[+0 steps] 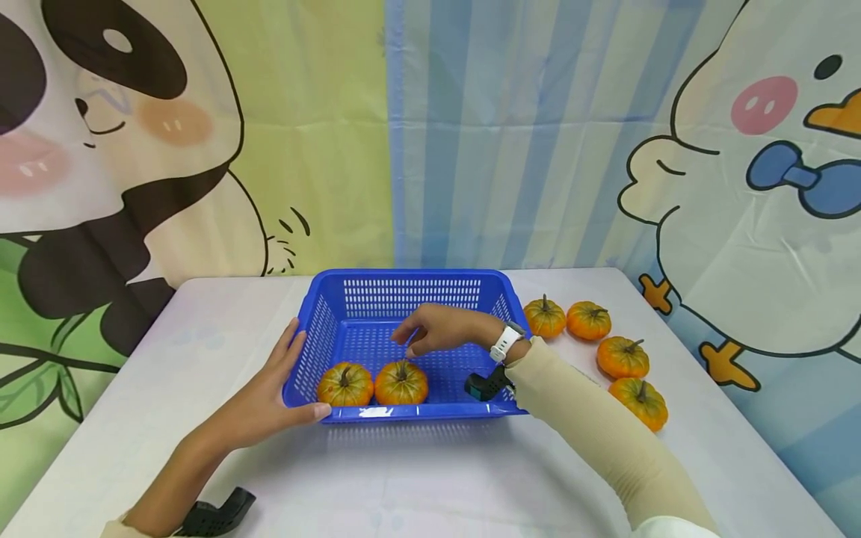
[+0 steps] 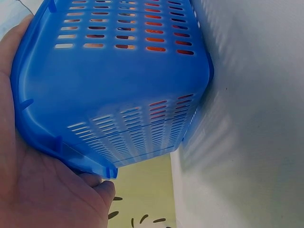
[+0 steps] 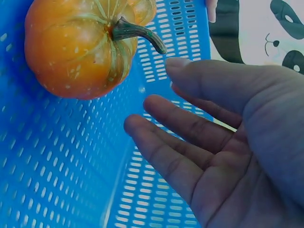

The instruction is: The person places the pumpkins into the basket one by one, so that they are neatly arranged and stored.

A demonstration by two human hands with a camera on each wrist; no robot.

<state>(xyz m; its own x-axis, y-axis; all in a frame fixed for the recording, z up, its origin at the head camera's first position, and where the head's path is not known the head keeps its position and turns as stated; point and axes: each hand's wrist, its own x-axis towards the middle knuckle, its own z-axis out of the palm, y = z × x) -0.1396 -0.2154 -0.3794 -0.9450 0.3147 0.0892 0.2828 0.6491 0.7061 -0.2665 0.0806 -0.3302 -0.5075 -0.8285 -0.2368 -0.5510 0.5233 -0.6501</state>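
A blue plastic basket (image 1: 403, 412) with slotted walls stands on the table. Two small orange-and-green pumpkins sit side by side at its front left: one pumpkin (image 1: 345, 385) in the corner, the other pumpkin (image 1: 401, 382) to its right. My left hand (image 1: 272, 400) holds the basket's front left corner, thumb on the front rim and fingers along the left rim; the left wrist view shows the palm (image 2: 57, 194) against the outside. Inside the basket's outline, my right hand (image 1: 440, 329) hovers just beyond the right pumpkin. Its fingers (image 3: 175, 156) are loosely bent, holding nothing, near the stem.
On the table right of the basket lie several more pumpkins, among them a back pumpkin (image 1: 545, 317) close to the basket wall and a front pumpkin (image 1: 639, 403). A printed curtain (image 1: 457, 134) hangs behind the white table (image 1: 430, 486).
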